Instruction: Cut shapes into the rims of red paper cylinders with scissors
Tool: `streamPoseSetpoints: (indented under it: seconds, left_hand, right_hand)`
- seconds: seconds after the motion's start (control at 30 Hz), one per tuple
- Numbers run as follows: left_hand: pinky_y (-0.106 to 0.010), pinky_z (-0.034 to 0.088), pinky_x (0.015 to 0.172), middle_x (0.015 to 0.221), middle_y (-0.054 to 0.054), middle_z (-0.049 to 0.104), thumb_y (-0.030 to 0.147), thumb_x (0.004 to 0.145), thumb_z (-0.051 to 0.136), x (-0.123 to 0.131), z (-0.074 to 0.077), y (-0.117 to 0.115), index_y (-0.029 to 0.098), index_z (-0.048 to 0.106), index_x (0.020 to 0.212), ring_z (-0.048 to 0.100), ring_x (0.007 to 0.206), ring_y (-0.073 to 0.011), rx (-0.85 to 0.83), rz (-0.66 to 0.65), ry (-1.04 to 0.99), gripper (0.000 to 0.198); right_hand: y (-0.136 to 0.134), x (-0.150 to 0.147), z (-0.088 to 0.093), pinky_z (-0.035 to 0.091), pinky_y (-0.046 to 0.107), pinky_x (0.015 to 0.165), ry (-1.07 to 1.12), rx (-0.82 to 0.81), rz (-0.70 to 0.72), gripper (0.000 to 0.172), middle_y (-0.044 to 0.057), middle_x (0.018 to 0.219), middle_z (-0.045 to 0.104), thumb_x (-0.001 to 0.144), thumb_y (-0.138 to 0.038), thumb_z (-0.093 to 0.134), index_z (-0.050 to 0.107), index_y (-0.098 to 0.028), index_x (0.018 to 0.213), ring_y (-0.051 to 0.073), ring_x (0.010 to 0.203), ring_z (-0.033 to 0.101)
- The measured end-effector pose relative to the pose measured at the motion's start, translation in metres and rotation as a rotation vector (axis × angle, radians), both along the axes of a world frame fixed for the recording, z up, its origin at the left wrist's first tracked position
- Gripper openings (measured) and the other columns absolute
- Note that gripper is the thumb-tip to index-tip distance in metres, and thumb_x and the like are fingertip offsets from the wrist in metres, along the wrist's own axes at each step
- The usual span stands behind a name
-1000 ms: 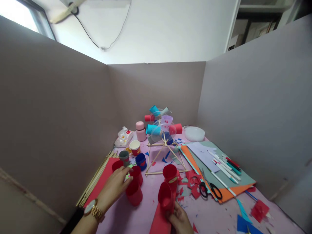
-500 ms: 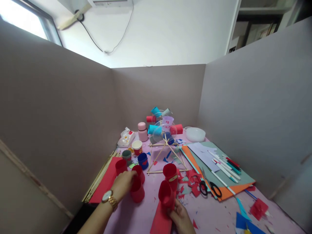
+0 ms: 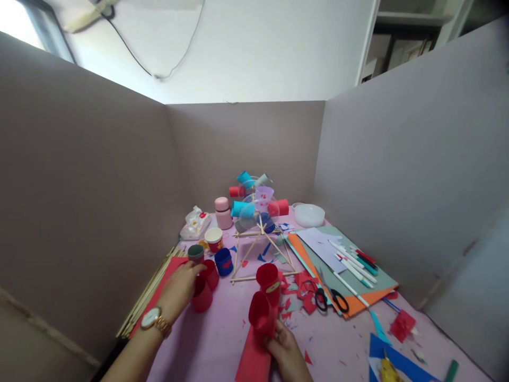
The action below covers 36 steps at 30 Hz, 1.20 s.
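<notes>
My left hand [image 3: 181, 286], wearing a gold watch, reaches over a group of red paper cups. Its fingers are bent at the rims of the front cup [image 3: 201, 296] and the back cup [image 3: 210, 274]; the fingertips are partly hidden. My right hand [image 3: 288, 350] pinches the edge of a long red paper strip [image 3: 254, 358]. On that strip stand two more red cups, a nearer one [image 3: 261, 314] and a farther one [image 3: 268, 281] with a pale oval mark. A grey cup [image 3: 195, 253] and a blue cup [image 3: 224, 262] stand just beyond my left hand.
A stick frame [image 3: 262, 233] carrying colourful cups stands at the back centre. Black-handled scissors [image 3: 332, 297], markers [image 3: 353, 265] and coloured sheets lie right, with red scraps [image 3: 304, 289] beside them. Wooden sticks [image 3: 147, 297] line the left edge. Grey partitions [image 3: 246, 143] enclose the table.
My left hand has moved left and away from me, and the red cups by it have shifted the same way. My right hand keeps its hold on the strip. The view has turned slightly.
</notes>
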State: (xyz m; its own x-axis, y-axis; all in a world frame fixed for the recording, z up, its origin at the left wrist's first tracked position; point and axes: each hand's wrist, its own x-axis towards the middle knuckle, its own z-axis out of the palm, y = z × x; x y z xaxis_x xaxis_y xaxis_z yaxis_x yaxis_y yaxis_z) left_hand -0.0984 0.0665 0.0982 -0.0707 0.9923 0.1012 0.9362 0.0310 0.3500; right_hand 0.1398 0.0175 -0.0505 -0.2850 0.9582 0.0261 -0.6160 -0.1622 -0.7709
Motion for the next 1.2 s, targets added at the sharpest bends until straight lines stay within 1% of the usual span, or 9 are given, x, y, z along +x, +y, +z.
streamPoseSetpoints:
  seconds: [0.1,0.17,0.23,0.33,0.5,0.63,0.77,0.93,1.2]
  left_hand:
    - [-0.053,0.038,0.098,0.126,-0.008,0.057,0.028,0.089,0.055,0.017,-0.009,-0.014,0.020,0.059,0.110,0.052,0.116,-0.0270,0.113,-0.002,-0.266,0.024]
    - [-0.048,0.041,0.096,0.113,-0.008,0.064,0.029,0.088,0.053,0.037,-0.024,-0.024,0.018,0.059,0.107,0.058,0.108,-0.0256,0.095,-0.018,-0.498,0.023]
    - [-0.041,0.047,0.090,0.106,-0.010,0.068,0.034,0.085,0.053,0.063,-0.044,-0.033,0.019,0.057,0.110,0.061,0.103,-0.0257,0.024,-0.021,-0.761,0.030]
    - [-0.038,0.054,0.075,0.096,-0.010,0.073,0.043,0.086,0.047,0.100,-0.070,-0.042,0.018,0.056,0.111,0.069,0.088,-0.0244,-0.121,-0.041,-1.146,0.036]
    - [-0.031,0.051,0.060,0.069,0.001,0.069,0.040,0.085,0.056,0.132,-0.091,-0.045,0.016,0.063,0.083,0.064,0.059,-0.0144,-0.223,-0.070,-1.549,0.025]
    - [-0.029,0.049,0.057,0.065,0.003,0.068,0.031,0.084,0.060,0.132,-0.099,-0.045,0.016,0.063,0.078,0.062,0.056,-0.0127,-0.258,-0.057,-1.685,0.017]
    - [-0.024,0.048,0.057,0.065,0.001,0.073,0.032,0.081,0.063,0.125,-0.108,-0.049,0.018,0.067,0.073,0.063,0.058,-0.0137,-0.259,-0.003,-1.724,0.017]
    - [-0.023,0.046,0.054,0.060,0.002,0.072,0.037,0.072,0.072,0.119,-0.115,-0.047,0.020,0.068,0.072,0.064,0.060,-0.0166,-0.223,0.044,-1.750,0.017]
    - [-0.025,0.045,0.053,0.054,0.006,0.065,0.041,0.064,0.077,0.115,-0.127,-0.046,0.023,0.064,0.064,0.059,0.053,-0.0156,-0.187,0.099,-1.799,0.022]
  right_hand:
    - [0.000,0.003,0.009,0.046,0.031,0.076,-0.003,-0.009,0.039,0.036,0.005,0.086,0.074,0.061,-0.027,0.080,0.071,-0.016,0.093,0.023,0.081,0.066]
    - [-0.001,0.007,0.017,0.047,0.032,0.075,0.000,-0.013,0.077,0.033,0.005,0.082,0.074,0.062,-0.026,0.079,0.071,-0.015,0.092,0.022,0.077,0.066]
    - [-0.003,0.011,0.026,0.047,0.034,0.077,0.008,-0.011,0.114,0.034,0.005,0.080,0.073,0.062,-0.026,0.079,0.071,-0.014,0.092,0.023,0.076,0.066]
    - [-0.004,0.018,0.039,0.046,0.035,0.081,0.017,-0.007,0.158,0.035,0.006,0.081,0.074,0.062,-0.025,0.078,0.072,-0.013,0.094,0.023,0.078,0.067]
    - [-0.003,0.028,0.042,0.046,0.029,0.075,0.024,-0.037,0.213,0.032,0.008,0.079,0.074,0.063,-0.018,0.076,0.073,-0.010,0.093,0.020,0.072,0.067]
    - [-0.002,0.031,0.036,0.046,0.026,0.073,0.036,-0.073,0.253,0.032,0.008,0.080,0.074,0.062,-0.016,0.076,0.074,-0.010,0.093,0.017,0.071,0.067]
    - [0.000,0.032,0.035,0.046,0.029,0.077,0.028,-0.096,0.276,0.034,0.010,0.082,0.074,0.064,-0.028,0.079,0.074,-0.009,0.091,0.019,0.073,0.068]
    - [0.002,0.031,0.027,0.046,0.025,0.067,-0.019,-0.114,0.227,0.036,0.007,0.070,0.073,0.065,-0.041,0.080,0.074,-0.011,0.083,0.016,0.062,0.066]
    - [-0.001,0.026,0.008,0.042,0.021,0.057,-0.117,-0.101,0.172,0.036,0.002,0.060,0.068,0.058,-0.043,0.085,0.071,-0.012,0.070,0.012,0.053,0.060]
